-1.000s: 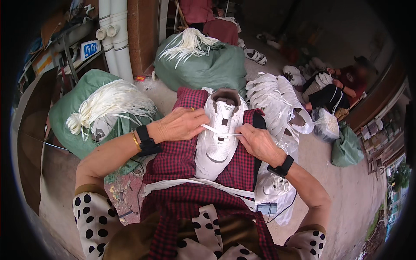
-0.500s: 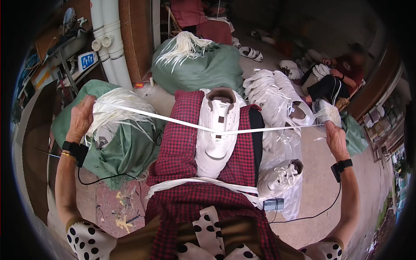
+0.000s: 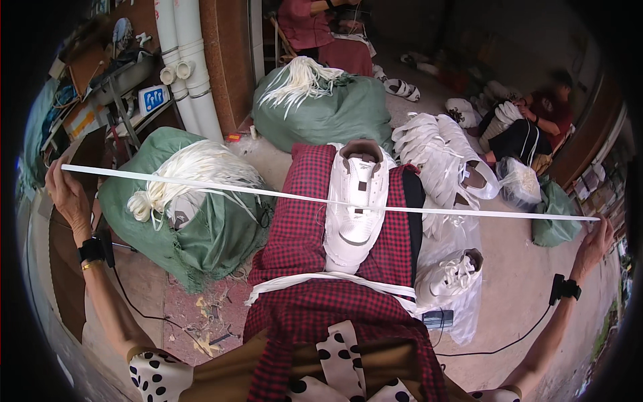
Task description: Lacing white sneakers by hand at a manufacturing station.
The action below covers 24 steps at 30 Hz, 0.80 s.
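Note:
A flat white shoelace (image 3: 268,193) is stretched almost straight across the view. My left hand (image 3: 69,201) pinches it near its left end, far out to the left. Its other end is pinched in my right hand (image 3: 595,246), far out to the right. Midway, the lace crosses the front of a white low-top sneaker (image 3: 355,231) lying on my lap, toe toward me. Whether it passes through the eyelets there, I cannot tell. Under the sneaker is a red and black checked cloth (image 3: 295,231) over my legs, with a white band tied across.
A green sack (image 3: 194,248) with a bundle of white laces (image 3: 204,167) sits left; another green sack (image 3: 321,117) stands ahead. Stacked white sneakers (image 3: 432,151) and one laced sneaker (image 3: 450,278) lie right. Two people sit farther back. Cables run from both wrists.
Both hands have spread outward, the left to the left and the right to the right and lower. The lace, bent at the sneaker before, now runs nearly straight.

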Tool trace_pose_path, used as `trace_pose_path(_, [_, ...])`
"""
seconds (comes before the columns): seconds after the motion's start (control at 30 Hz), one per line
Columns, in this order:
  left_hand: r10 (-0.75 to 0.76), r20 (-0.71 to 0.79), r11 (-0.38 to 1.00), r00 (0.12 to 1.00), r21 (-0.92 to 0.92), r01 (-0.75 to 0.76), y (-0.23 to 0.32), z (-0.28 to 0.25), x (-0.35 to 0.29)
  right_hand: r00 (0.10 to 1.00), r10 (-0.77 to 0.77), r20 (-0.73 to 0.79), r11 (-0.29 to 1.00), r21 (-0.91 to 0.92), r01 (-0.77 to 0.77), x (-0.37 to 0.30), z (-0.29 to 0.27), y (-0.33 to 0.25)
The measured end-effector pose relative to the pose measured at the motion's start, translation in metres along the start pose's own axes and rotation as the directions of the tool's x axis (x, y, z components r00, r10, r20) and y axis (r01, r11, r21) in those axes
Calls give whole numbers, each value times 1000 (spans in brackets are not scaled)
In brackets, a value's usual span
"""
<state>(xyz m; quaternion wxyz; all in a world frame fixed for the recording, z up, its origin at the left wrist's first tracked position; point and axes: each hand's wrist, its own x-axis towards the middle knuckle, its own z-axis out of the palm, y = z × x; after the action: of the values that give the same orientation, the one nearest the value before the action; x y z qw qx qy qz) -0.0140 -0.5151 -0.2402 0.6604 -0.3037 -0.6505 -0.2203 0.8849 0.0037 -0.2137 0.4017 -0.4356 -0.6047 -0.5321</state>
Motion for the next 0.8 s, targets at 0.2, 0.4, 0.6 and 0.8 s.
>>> trace_pose_path(0.2, [-721, 77, 440, 689, -717, 540, 130, 16, -10, 751, 567, 339, 366, 713, -598, -33, -10, -191])
trace_pose_path(0.4, [-313, 670, 33, 674, -701, 712, 303, 14, -31, 679, -205, 705, -366, 588, -721, -45, -48, -383])
trace_pose_path(0.6, [227, 788, -225, 573, -530, 818, 403, 22, -83, 664, -421, 618, -248, 625, -740, -54, -50, -447])
trace_pose_path(0.8, [326, 847, -232, 420, -359, 904, 433, 29, -111, 674, -331, 660, -275, 616, -738, -53, -54, -452])
